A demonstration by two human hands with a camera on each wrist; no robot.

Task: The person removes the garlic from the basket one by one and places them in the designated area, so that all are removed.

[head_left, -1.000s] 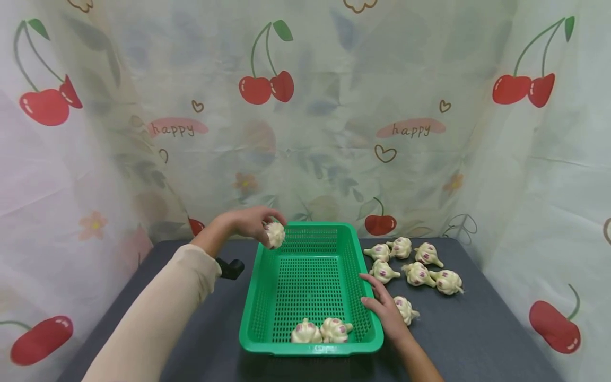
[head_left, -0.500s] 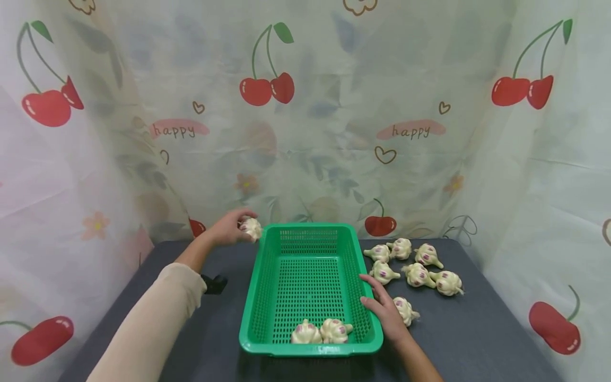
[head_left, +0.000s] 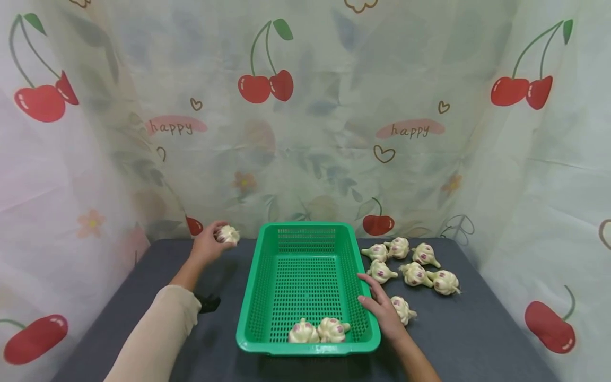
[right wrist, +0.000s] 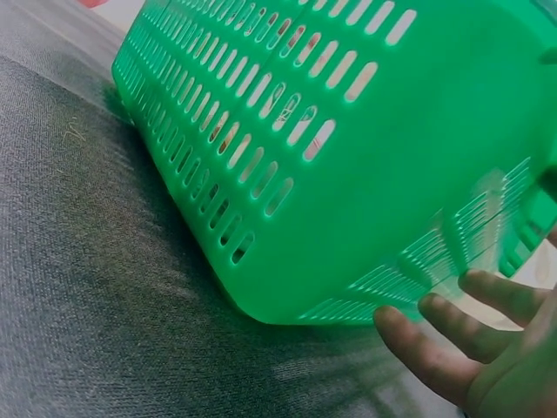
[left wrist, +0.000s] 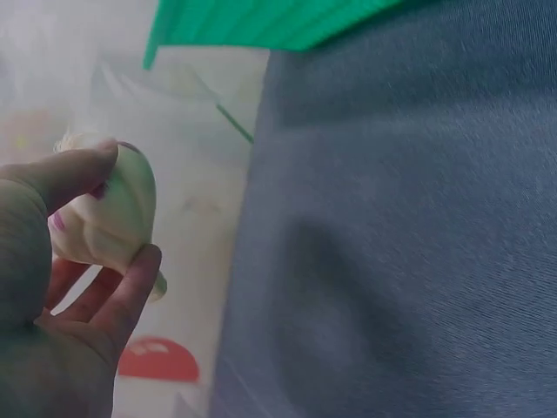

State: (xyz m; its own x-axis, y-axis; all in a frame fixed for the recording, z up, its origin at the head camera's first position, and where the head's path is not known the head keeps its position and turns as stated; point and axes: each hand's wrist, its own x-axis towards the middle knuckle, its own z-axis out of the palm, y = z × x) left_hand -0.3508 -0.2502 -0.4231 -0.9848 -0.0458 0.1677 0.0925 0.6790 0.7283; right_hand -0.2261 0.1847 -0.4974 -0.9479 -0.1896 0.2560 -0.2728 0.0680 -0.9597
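My left hand (head_left: 209, 245) pinches a garlic bulb (head_left: 228, 235) above the back left of the table, to the left of the green basket (head_left: 307, 348). Up close in the left wrist view, thumb and fingers grip this pale, purple-streaked bulb (left wrist: 126, 213) from opposite sides. My right hand (head_left: 385, 314) rests at the basket's right rim; in the right wrist view its loosely extended fingers (right wrist: 461, 326) lie against the outer wall. Inside the basket, at its near end, two garlic bulbs (head_left: 319, 331) sit side by side.
Several garlic bulbs (head_left: 415, 274) lie grouped on the dark table (head_left: 468, 334) right of the basket. A single bulb (head_left: 402, 310) is close beside my right hand. A cherry-printed curtain (head_left: 329, 132) encloses the back and sides.
My left hand has carried the garlic bulb leftward, from over the basket's back left corner to beyond it, and slightly lower. The right hand stays at the rim.
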